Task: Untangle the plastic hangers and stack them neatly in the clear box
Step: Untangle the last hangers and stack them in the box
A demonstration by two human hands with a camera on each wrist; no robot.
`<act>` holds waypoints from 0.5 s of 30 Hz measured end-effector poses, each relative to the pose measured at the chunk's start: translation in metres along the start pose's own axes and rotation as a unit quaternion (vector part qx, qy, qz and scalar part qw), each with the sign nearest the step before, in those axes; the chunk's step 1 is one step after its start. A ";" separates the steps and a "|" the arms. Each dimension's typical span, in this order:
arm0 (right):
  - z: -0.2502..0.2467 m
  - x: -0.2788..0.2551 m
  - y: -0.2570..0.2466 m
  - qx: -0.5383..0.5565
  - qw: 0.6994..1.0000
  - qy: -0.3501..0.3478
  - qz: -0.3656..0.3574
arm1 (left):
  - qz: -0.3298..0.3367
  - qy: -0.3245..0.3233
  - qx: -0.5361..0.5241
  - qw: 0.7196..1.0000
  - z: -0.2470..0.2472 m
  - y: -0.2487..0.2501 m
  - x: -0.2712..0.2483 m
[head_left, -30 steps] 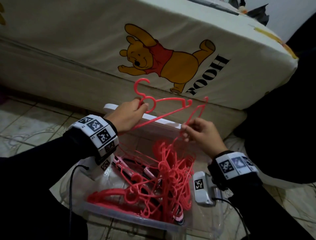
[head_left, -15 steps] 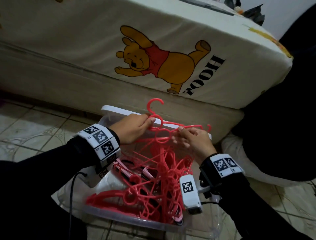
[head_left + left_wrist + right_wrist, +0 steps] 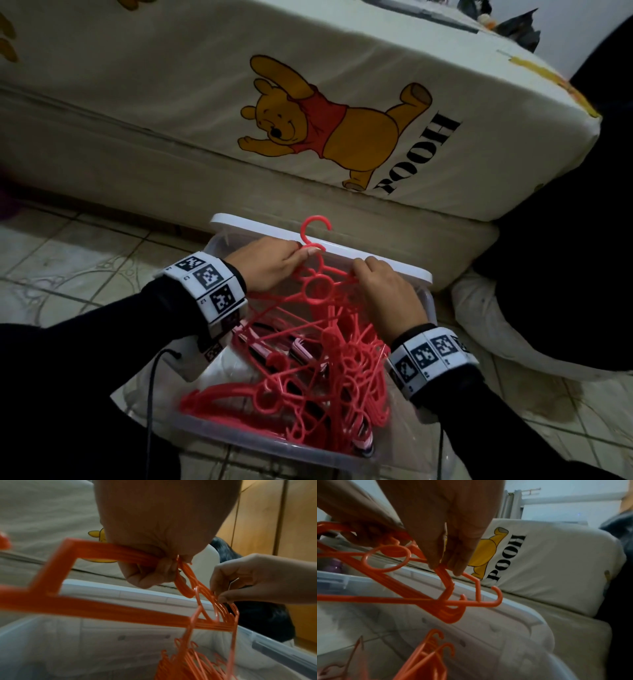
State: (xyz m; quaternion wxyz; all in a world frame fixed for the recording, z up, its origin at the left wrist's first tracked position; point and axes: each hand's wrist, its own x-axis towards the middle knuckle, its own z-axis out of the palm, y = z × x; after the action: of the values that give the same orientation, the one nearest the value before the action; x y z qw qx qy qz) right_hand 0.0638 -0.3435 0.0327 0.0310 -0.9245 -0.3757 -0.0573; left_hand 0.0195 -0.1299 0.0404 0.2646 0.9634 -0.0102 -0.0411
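Note:
A clear plastic box [image 3: 239,442] on the floor holds a tangled pile of red hangers [image 3: 318,383]. Over the pile, near the box's far wall, both hands hold a red hanger [image 3: 320,289] flat, its hook [image 3: 315,226] poking up past the white lid [image 3: 394,270]. My left hand [image 3: 301,251] grips it by the neck just below the hook, seen close in the left wrist view [image 3: 159,566]. My right hand [image 3: 359,270] pinches the right shoulder between thumb and fingers [image 3: 443,566]. In the wrist views several stacked hanger edges show in this grip [image 3: 120,609].
The white lid leans against a bed with a cartoon-bear sheet [image 3: 342,137] right behind the box. Tiled floor [image 3: 68,257] lies to the left. A dark bulk [image 3: 565,240] and a white cushion [image 3: 496,325] are at the right. Pink and black items [image 3: 301,349] lie among the hangers.
Both hands have lowered the hanger from well above the lid down to the box's far rim, over the pile. The right hand has slid closer to the left.

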 end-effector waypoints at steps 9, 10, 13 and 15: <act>-0.001 0.002 0.010 0.193 0.978 0.057 0.047 | 0.028 -0.046 -0.042 0.998 0.003 0.004 0.000; -0.001 0.003 0.011 0.211 0.973 0.072 0.053 | 0.037 -0.039 -0.014 0.998 0.003 0.004 0.000; 0.000 0.005 0.019 0.218 0.969 0.085 0.082 | 0.021 0.026 0.091 0.995 -0.003 -0.001 0.002; 0.003 0.004 0.028 0.150 0.984 0.013 0.095 | 0.009 0.088 0.116 0.989 -0.009 -0.006 0.004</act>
State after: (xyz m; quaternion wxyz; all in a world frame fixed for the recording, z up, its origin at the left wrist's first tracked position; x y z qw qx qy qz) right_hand 0.0860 -0.3603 0.0294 0.1793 -0.9400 -0.2900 -0.0096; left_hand 0.0240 -0.1199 0.0445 0.1511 0.9874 -0.0001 0.0476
